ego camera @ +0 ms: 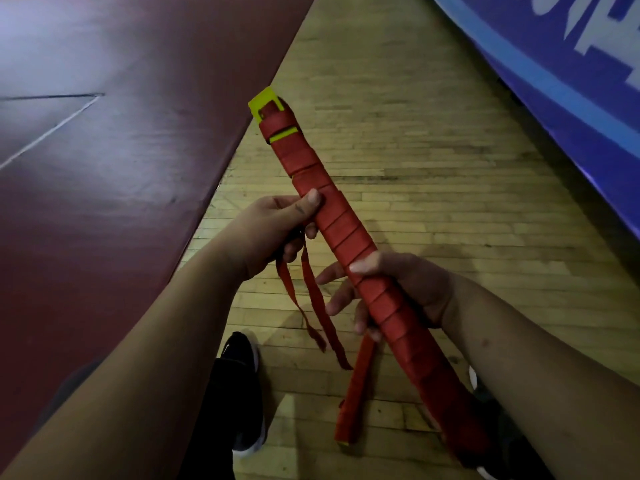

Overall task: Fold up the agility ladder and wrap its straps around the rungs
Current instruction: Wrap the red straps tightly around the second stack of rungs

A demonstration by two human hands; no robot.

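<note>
The folded agility ladder is a long bundle of yellow rungs wound tightly in red strap, slanting from upper left to lower right. Yellow rung ends stick out at the top. My left hand grips the bundle near its middle, thumb on top, and pinches two loose red strap ends that hang down. My right hand holds the bundle lower down, thumb across it, fingers spread underneath. A separate red-wrapped piece with a yellow tip dangles below my right hand.
Below is a wooden gym floor. A dark red mat fills the left side. A blue banner with pale lettering runs along the right. My black shoe and dark trouser leg are at the bottom.
</note>
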